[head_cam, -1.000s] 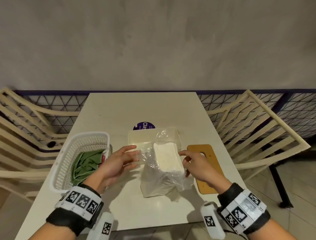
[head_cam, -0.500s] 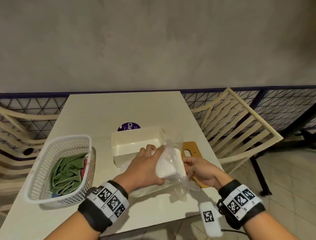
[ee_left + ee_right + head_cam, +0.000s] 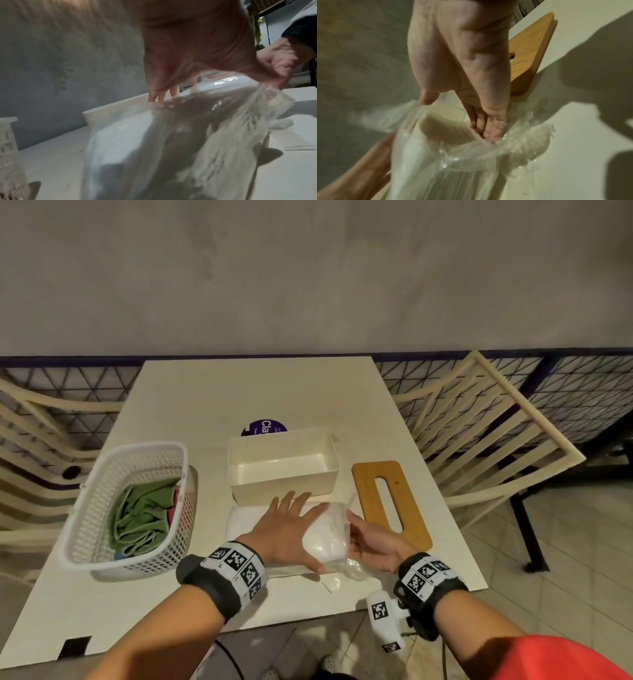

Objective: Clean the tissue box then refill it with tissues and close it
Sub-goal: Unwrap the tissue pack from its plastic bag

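Note:
The cream tissue box [image 3: 284,490] stands open and empty mid-table. Its wooden slotted lid [image 3: 366,501] [image 3: 536,47] lies flat to the right of it. In front of the box lies a tissue pack [image 3: 325,539] [image 3: 154,148] [image 3: 445,155], a white stack in clear plastic wrap. My left hand [image 3: 287,525] [image 3: 188,47] presses flat on top of the pack with straight fingers. My right hand [image 3: 368,541] [image 3: 462,54] is at the pack's open right end. Its fingers [image 3: 488,128] reach inside the wrap beside the stack, the thumb on the wrap's upper edge.
A white plastic basket [image 3: 89,508] with a green cloth [image 3: 144,518] stands at the left of the table [image 3: 239,392]. A purple round sticker [image 3: 263,428] shows behind the box. Slatted chairs [image 3: 496,440] flank the table on both sides; a wall is behind.
The tissue pack went from upright to lying flat in front of the box. My left hand moved onto its top and flattened; my right hand stayed at its right end.

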`<state>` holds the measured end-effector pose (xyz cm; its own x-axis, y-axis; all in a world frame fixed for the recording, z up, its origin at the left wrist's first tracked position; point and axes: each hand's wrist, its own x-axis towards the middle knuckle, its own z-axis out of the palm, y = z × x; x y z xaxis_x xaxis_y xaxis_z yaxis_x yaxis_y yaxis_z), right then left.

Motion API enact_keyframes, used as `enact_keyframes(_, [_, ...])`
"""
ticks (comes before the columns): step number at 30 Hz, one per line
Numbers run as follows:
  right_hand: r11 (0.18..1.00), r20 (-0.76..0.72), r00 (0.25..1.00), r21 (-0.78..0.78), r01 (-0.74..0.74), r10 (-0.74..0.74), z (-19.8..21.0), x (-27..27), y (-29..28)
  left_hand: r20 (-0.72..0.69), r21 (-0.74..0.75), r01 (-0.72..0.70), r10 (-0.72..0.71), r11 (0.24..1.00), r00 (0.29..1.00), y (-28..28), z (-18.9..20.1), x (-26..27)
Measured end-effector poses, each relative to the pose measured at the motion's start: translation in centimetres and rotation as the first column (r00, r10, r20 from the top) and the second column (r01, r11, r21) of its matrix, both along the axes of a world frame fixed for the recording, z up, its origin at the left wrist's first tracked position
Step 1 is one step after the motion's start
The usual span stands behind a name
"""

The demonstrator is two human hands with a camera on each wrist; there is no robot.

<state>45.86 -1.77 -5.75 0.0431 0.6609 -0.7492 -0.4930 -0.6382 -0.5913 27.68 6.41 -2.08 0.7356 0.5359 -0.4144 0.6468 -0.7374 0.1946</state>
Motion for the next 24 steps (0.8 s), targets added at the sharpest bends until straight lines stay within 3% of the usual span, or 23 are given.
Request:
enact_keyframes(4, [0.997, -0.110, 0.991, -0.006, 0.071, -0.071, 0.1, 0.2, 0.3, -0.018, -0.024, -0.018, 0.017, 1.000, 1.000, -0.2, -0.7, 0.2])
enact_keyframes(6, [0.995, -0.079, 0.993, -0.053, 0.088, -0.092, -0.3, 0.6, 0.2, -0.010, -0.031, -0.022, 0.022, 0.999, 1.000, -0.3, -0.9, 0.2])
enact_keyframes(17, [0.984, 0.080, 0.984, -0.086, -0.154, 0.161, 0.5, 0.0, 2.2, 0.020, 0.003, -0.030, 0.030, 1.000, 0.999, -0.5, -0.9, 0.4])
enact_keyframes(22, [0.967, 0.076, 0.970, -0.129, -0.219, 0.230, 0.9, 0.1, 2.8, 0.019, -0.089, -0.039, 0.041, 0.995, 0.999, 0.7, -0.5, -1.4])
enact_keyframes(24, [0.967, 0.069, 0.971, -0.134, -0.218, 0.228, 1.0, 0.4, 2.9, -0.025, -0.058, -0.051, 0.050, 0.997, 0.998, 1.7, -0.4, -2.9])
